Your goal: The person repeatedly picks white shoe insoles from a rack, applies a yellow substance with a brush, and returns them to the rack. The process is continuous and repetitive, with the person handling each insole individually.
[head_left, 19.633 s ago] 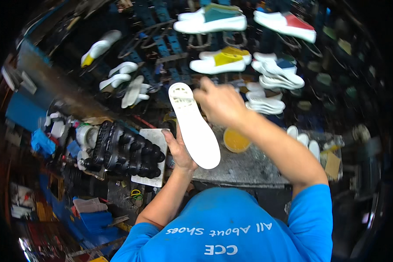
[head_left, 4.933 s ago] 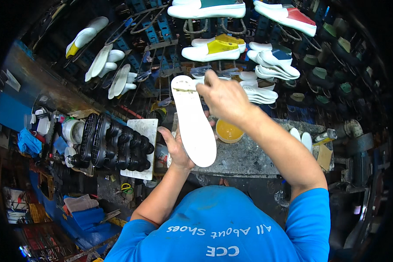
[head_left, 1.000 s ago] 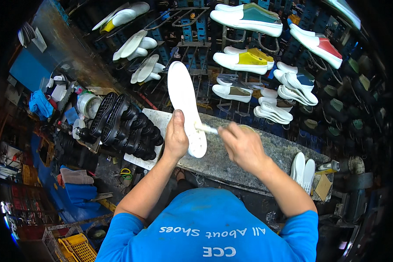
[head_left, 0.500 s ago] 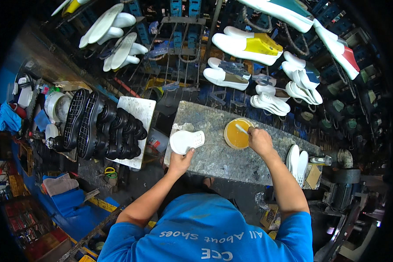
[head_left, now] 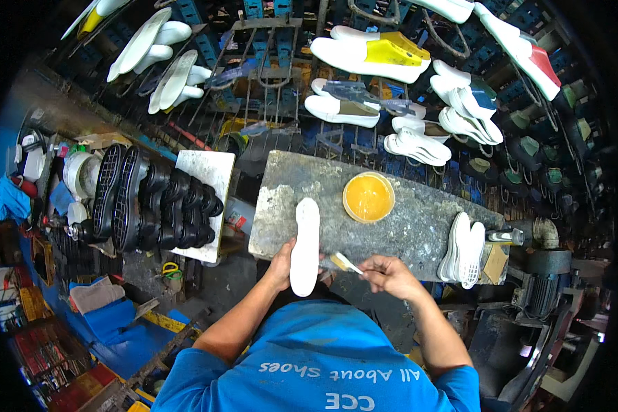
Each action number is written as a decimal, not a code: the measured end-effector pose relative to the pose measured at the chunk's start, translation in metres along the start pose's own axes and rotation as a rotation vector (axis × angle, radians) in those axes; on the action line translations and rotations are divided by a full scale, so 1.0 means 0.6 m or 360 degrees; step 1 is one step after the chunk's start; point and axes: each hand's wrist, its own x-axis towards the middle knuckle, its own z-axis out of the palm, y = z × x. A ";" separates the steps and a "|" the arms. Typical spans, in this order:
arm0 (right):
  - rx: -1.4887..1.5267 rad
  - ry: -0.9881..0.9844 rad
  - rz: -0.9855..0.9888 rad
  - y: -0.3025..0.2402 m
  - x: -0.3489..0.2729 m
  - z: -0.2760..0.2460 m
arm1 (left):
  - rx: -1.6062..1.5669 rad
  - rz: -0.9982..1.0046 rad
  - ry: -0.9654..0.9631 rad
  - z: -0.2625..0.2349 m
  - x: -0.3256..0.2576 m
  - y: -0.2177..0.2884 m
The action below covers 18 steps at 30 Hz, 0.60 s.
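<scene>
White sole (head_left: 305,247): lower ctr of frame, lengthwise up-down, smooth face toward cam; overlaps near edge of grey bench (head_left: 288,185) in view, can't tell height above.
L hand (head_left: 281,265): gripping sole's left edge approx. mid-length; can't tell finger spread underneath.
R hand (head_left: 388,276): pinching handle of small brush (head_left: 345,262) btwn thumb & fingers; bristles to left, just beside sole, seemingly apart.
Tub (head_left: 369,220): on bench, right of ctr, w/ orange-yellow paste.
Other white soles (head_left: 454,248): far-right end of bench, side by side.
Feel (guess): prob. light, bendy, rubbery, not fragile; slick or tacky if wet w/ paste.
Best hold: side edges nr middle, off flat face; support underneath vs. flex.
</scene>
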 end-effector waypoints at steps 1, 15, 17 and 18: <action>0.0074 0.0129 -0.0122 0.001 -0.002 0.030 | -0.0010 0.0014 -0.0045 0.016 -0.010 -0.003; -0.1842 0.0744 -0.1189 -0.177 -0.081 0.065 | 0.0407 0.1011 -0.0206 0.212 -0.099 0.135; -0.1747 0.0472 -0.1191 -0.198 -0.128 0.077 | 0.0428 0.1115 -0.0207 0.218 -0.109 0.151; -0.1723 0.0336 -0.1146 -0.216 -0.139 0.078 | 0.0421 0.1151 -0.0180 0.228 -0.111 0.155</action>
